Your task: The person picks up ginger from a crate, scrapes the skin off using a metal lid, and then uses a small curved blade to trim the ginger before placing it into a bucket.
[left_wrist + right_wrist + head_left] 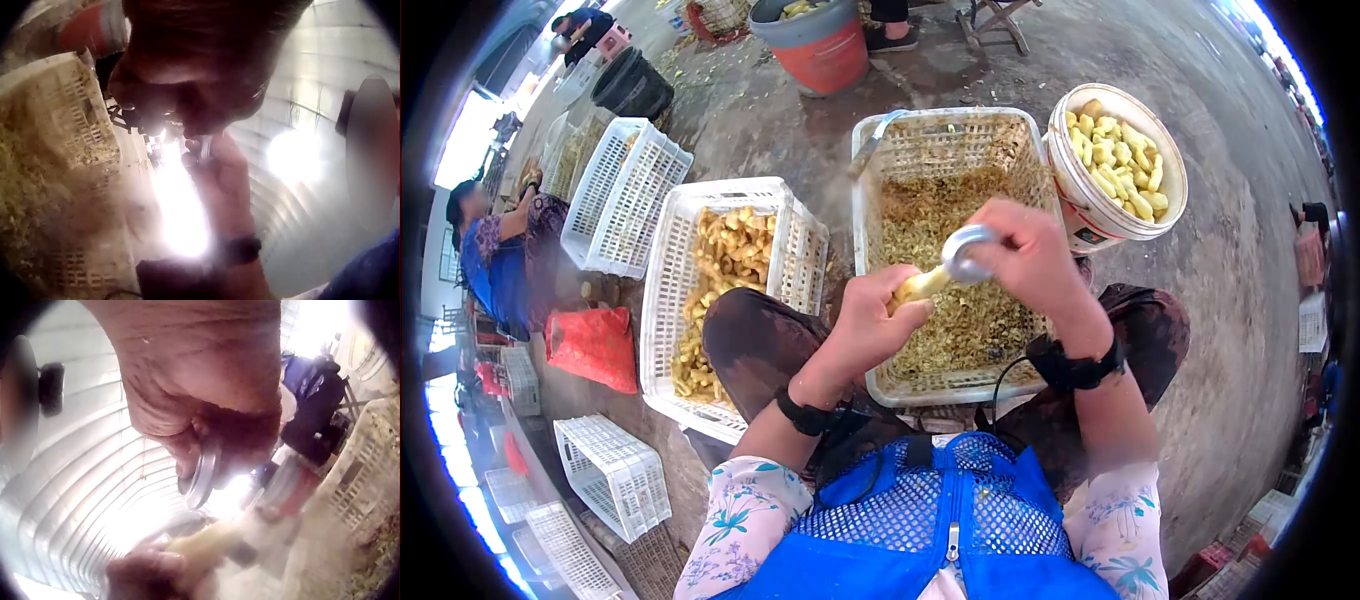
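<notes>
My left hand (872, 322) grips a pale yellow piece of ginger (918, 289), one end of it sticking out past the thumb. In my right hand (1032, 258) is a shiny metal ring-shaped scraper (970, 256), held right at the ginger's free end. The right wrist view shows the metal ring (204, 478) pinched by the fingers, above the blurred ginger (209, 545). Both hands are over a white crate (862, 215) that holds brownish-yellow peel scraps (930, 330). Glare and shadow hide the ginger in the left wrist view.
Left of my knee, a white crate (656, 300) holds unpeeled ginger (735, 245). A white bucket (1090, 205) of peeled ginger stands at the right. A knife (872, 148) lies over the scrap crate's far left corner. Beyond are a red-grey bucket (815, 50) and a seated person (495, 250).
</notes>
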Action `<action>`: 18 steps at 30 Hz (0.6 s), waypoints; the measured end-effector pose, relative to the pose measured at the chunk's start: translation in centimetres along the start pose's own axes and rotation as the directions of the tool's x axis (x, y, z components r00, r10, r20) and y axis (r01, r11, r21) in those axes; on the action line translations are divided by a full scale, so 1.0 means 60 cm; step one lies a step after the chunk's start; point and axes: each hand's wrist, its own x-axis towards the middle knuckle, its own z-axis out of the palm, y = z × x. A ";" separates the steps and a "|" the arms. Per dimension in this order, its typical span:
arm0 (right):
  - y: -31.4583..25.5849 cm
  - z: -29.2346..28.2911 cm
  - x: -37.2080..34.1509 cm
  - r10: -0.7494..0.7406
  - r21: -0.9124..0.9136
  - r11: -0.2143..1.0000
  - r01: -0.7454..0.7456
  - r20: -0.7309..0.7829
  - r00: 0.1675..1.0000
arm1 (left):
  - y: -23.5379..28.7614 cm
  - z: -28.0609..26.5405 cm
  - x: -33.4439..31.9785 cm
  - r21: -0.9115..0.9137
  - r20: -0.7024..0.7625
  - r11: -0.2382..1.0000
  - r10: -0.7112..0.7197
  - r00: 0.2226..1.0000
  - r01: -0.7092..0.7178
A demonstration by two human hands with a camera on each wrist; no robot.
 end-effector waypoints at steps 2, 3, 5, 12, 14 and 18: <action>0.009 0.030 -0.009 -0.058 0.027 0.998 0.057 0.055 0.997 | -0.005 0.004 -0.001 0.042 0.017 0.997 0.065 0.998 -0.066; 0.020 0.017 -0.004 -0.024 -0.046 0.999 0.028 0.095 0.995 | -0.004 0.000 -0.001 0.009 0.025 1.000 0.010 1.000 -0.010; 0.023 0.000 -0.001 0.095 -0.012 0.995 -0.094 0.072 0.993 | 0.008 -0.012 0.000 -0.229 0.005 0.970 -0.077 0.997 0.076; -0.016 0.006 -0.005 0.114 0.171 0.979 -0.109 -0.020 0.993 | 0.012 -0.013 0.018 -0.130 -0.041 0.991 0.015 0.999 -0.020; -0.025 0.001 -0.006 0.117 0.160 0.980 -0.115 -0.002 0.993 | 0.012 -0.009 0.023 -0.049 -0.042 0.997 0.054 0.998 -0.056; 0.003 0.032 -0.025 0.146 0.151 0.976 -0.154 0.061 0.987 | 0.023 -0.008 0.023 -0.472 0.025 0.871 -0.146 0.989 0.140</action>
